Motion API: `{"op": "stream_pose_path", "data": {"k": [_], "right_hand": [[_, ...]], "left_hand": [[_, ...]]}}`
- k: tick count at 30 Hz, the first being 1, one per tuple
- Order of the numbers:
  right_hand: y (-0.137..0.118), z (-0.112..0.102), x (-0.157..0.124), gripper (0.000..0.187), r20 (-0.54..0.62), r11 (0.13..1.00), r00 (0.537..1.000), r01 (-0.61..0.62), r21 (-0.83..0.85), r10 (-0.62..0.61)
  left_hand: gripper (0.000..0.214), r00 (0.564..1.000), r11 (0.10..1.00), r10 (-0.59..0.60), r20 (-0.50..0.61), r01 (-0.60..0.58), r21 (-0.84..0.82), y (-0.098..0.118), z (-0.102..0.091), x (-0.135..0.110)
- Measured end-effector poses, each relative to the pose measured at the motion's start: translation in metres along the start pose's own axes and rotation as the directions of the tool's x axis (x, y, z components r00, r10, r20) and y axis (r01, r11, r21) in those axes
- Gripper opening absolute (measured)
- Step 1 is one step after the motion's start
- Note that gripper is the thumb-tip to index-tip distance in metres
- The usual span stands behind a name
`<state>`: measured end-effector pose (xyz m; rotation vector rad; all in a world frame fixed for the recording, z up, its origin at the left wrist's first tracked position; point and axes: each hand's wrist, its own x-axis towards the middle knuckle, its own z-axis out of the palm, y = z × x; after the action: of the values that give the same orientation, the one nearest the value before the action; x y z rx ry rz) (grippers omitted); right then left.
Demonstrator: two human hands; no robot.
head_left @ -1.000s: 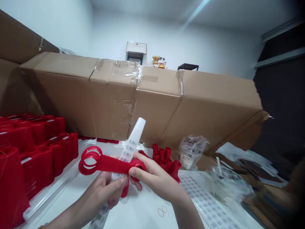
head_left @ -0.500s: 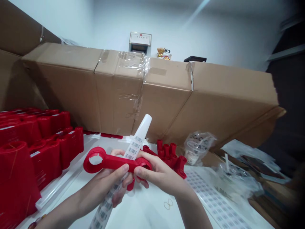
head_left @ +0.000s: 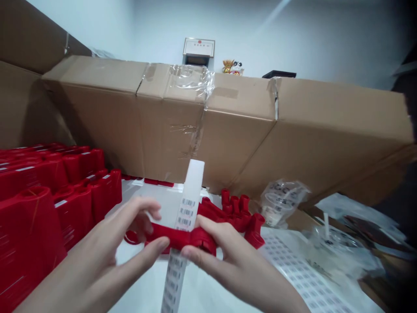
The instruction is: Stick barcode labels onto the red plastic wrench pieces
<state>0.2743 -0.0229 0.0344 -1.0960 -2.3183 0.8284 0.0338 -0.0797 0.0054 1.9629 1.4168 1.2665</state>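
Holding a red plastic handle (head_left: 176, 237) across a white barcode strip (head_left: 174, 278), the right hand (head_left: 234, 269) pinches its end while the left hand (head_left: 94, 256) stays half open, thumb at the handle, above the white surface (head_left: 140, 278), near stacked red moulded pieces (head_left: 74, 174).

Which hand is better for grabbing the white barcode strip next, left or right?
Probably the left hand. Its fingers are spread open right beside the white barcode strip. The right hand is clamped on the end of the red plastic piece, so it looks busy.
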Motion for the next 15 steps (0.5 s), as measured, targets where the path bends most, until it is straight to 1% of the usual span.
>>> {"op": "stream_pose_path", "data": {"k": [1,3,5,6,8,11,13,15], "right_hand": [[-0.004,0.004,-0.001,0.034,0.01,1.0,1.0,0.001,-0.024,0.0],[-0.012,0.011,-0.003,0.028,0.05,0.999,0.999,-0.005,-0.037,0.007],[-0.017,0.016,-0.004,0.023,0.107,1.0,0.994,-0.018,-0.023,0.021],[-0.018,0.018,-0.004,0.022,0.128,0.999,0.991,-0.028,-0.019,0.03],[-0.019,0.019,-0.003,0.023,0.143,0.999,0.989,-0.04,-0.019,0.042],[-0.016,0.019,-0.002,0.022,0.1,0.999,0.994,-0.035,-0.023,0.037],[-0.015,0.018,-0.001,0.024,0.066,1.0,0.998,-0.022,-0.022,0.023],[-0.014,0.019,0.0,0.024,0.044,1.0,0.999,-0.013,-0.027,0.015]], "left_hand": [[0.037,0.998,0.999,-0.053,-0.028,0.053,0.001,0.004,0.0,0.007],[0.03,0.994,0.996,-0.083,0.067,0.086,-0.04,0.009,0.001,0.019],[0.016,0.983,0.988,-0.084,0.165,0.103,-0.113,0.013,0.001,0.026],[0.011,0.978,0.981,-0.088,0.187,0.118,-0.154,0.014,0.001,0.027],[0.01,0.977,0.957,-0.122,0.174,0.162,-0.24,0.015,0.001,0.028],[0.01,0.972,0.912,-0.17,0.165,0.218,-0.346,0.014,-0.002,0.029],[0.005,0.972,0.899,-0.167,0.168,0.219,-0.378,0.011,-0.002,0.03],[0.01,0.976,0.904,-0.162,0.145,0.205,-0.374,0.007,-0.002,0.031]]}}
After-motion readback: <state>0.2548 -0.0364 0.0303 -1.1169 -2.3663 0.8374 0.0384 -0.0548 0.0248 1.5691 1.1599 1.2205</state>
